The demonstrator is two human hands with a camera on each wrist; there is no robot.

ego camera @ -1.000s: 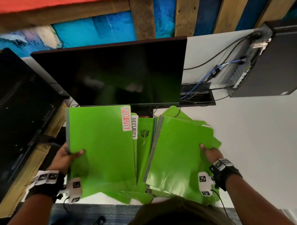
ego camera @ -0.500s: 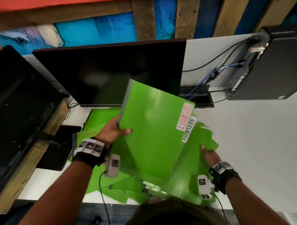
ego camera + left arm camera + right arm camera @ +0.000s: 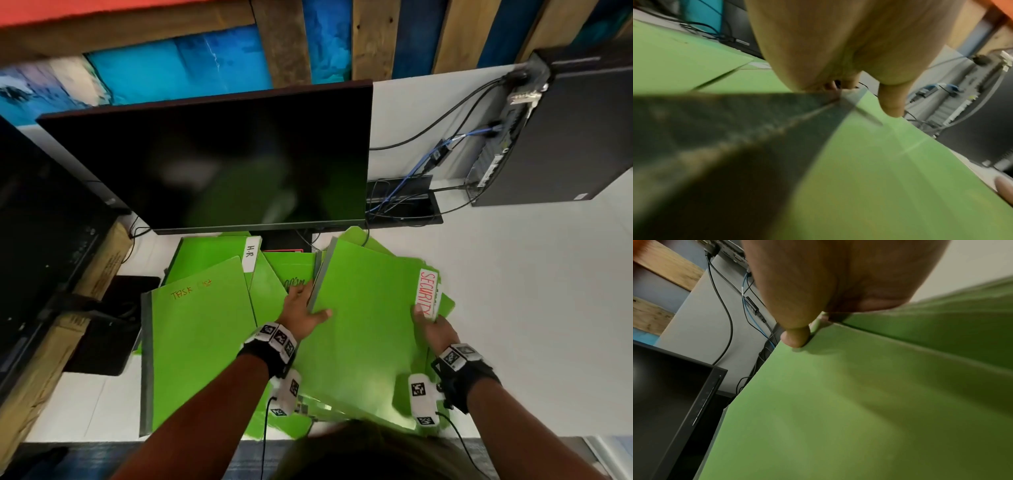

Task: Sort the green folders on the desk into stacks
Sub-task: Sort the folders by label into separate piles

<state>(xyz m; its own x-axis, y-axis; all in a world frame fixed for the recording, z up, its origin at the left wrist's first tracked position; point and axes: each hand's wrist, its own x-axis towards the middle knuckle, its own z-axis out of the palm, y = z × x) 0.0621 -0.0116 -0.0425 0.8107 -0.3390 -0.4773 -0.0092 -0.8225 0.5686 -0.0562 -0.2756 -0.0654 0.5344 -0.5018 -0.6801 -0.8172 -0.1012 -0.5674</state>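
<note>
A green folder with a white SECURITY tab lies on top of the right-hand pile on the white desk. My left hand grips its left edge, thumb on the cover and fingers under it. My right hand pinches its right edge just below the tab, thumb on top. To the left lie a folder marked TASK LIST, one with an H.R tab behind it, and another green folder between the piles.
A dark monitor stands right behind the folders. A black computer case with cables sits at the back right. A black device and a cardboard box crowd the left side.
My left hand carried the SECURITY folder from the left pile across to the right pile and lowered it there. My right hand shifted up to the tab edge. The TASK LIST and H.R folders are now uncovered.
</note>
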